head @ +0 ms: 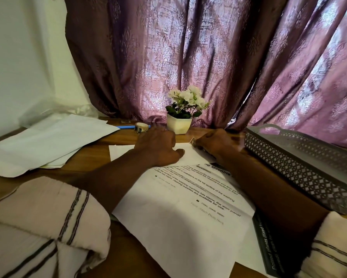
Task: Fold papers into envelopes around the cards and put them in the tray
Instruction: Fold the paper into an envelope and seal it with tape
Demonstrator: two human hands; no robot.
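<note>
**Mid-fold at far side of worktop**

L hand (158, 147) pressing down on white paper (189, 157), thumb flat, prob. to pin the fold. Can't tell finger curl, hidden past knuckles. R hand (214, 142) pinching small pale tab (192, 140) at paper's far-right corner, tape or card unclear. Tray (289, 157) just right, handy for drop-off.

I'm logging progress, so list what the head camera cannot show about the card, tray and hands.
Head view only:
Card: not seen; the folded white paper sheet and the left hand resting on it may cover it.
Grey perforated tray: its near wall hides the contents.
Right hand: pinches a small pale object at the sheet's edge, too small to name.
</note>
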